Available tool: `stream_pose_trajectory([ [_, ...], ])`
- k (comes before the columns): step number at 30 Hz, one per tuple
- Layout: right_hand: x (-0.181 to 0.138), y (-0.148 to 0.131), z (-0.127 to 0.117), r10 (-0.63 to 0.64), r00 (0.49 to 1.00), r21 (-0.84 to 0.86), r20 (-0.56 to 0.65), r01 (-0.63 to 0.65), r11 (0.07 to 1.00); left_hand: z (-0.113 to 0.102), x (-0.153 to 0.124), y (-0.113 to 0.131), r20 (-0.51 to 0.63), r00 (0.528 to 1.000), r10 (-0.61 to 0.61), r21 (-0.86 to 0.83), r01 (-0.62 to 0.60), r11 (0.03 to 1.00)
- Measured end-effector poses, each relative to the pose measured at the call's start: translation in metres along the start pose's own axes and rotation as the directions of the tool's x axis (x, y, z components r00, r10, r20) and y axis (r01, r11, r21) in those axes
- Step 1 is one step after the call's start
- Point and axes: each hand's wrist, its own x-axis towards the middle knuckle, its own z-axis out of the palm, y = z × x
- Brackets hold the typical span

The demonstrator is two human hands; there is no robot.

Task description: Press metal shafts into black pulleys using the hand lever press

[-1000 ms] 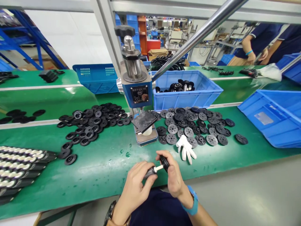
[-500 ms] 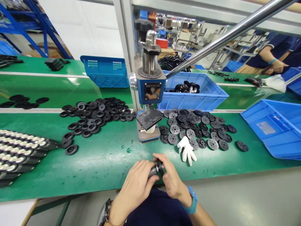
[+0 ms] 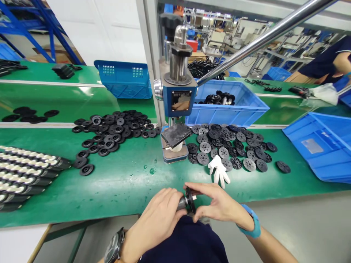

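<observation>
Disc, blk & round, sits at the end of a smooth dk-grey cylinder w/ a short wht tip poking thru, just above the bench's near edge; my L hand is clamped round the cylinder, my R hand pinches the disc's rim, thumb & fingertips spread across it. Matte, holed discs lie R of the metal press, by a soft wht glove. Blue plastic bin behind holds blk pcs w/ silvery bits; perforated teal basket's contents: can't tell.
</observation>
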Motion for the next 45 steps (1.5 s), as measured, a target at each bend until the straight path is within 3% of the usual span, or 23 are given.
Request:
stream_pose_trajectory([
  [7, 0.001, -0.01, -0.001, -0.26, 0.964, -0.164, 0.051, 0.265, 0.95, -0.001, -0.001, -0.001, 0.056, 0.998, -0.03, -0.069, 0.034, 0.997],
  [15, 0.007, -0.014, -0.009, -0.346, 0.924, -0.344, 0.164, 0.382, 0.858, 0.006, -0.004, -0.011, -0.018, 1.0, 0.008, -0.161, -0.011, 0.987],
  [22, 0.019, -0.019, -0.003, -0.308, 0.95, -0.458, 0.059, 0.3, 0.837, 0.003, 0.007, -0.026, -0.203, 0.978, -0.048, -0.213, 0.004, 0.977],
  [26, 0.029, -0.014, 0.011, -0.202, 0.977, -0.473, -0.062, 0.149, 0.868, 0.009, 0.007, -0.036, -0.189, 0.967, -0.171, -0.373, 0.09, 0.923],
  [30, 0.035, -0.004, 0.021, -0.065, 0.992, -0.492, -0.105, 0.005, 0.871, 0.029, 0.0, -0.044, -0.162, 0.923, -0.35, -0.464, 0.241, 0.852],
  [32, 0.038, 0.001, 0.024, -0.051, 0.992, -0.471, -0.112, -0.008, 0.882, 0.041, -0.006, -0.048, -0.186, 0.884, -0.429, -0.534, 0.276, 0.799],
  [34, 0.044, 0.003, 0.027, -0.054, 0.99, -0.436, -0.131, -0.008, 0.9, 0.051, -0.013, -0.052, -0.263, 0.797, -0.543, -0.637, 0.279, 0.718],
  [35, 0.05, 0.003, 0.03, -0.056, 0.989, -0.417, -0.138, -0.007, 0.909, 0.055, -0.017, -0.054, -0.311, 0.725, -0.615, -0.689, 0.274, 0.671],
  [38, 0.084, -0.001, 0.047, -0.068, 0.993, -0.425, -0.098, 0.02, 0.905, 0.062, -0.028, -0.059, -0.409, 0.446, -0.796, -0.793, 0.257, 0.552],
  [40, 0.121, -0.003, 0.064, -0.084, 0.995, -0.511, -0.05, 0.047, 0.859, 0.064, -0.035, -0.063, -0.423, 0.319, -0.848, -0.823, 0.256, 0.507],
  [42, 0.166, -0.003, 0.08, -0.085, 0.995, -0.603, -0.053, 0.036, 0.797, 0.065, -0.042, -0.066, -0.417, 0.271, -0.867, -0.84, 0.249, 0.482],
  [45, 0.236, 0.002, 0.095, -0.038, 0.981, -0.65, -0.189, -0.097, 0.754, 0.064, -0.054, -0.07, -0.403, 0.281, -0.871, -0.853, 0.228, 0.469],
])
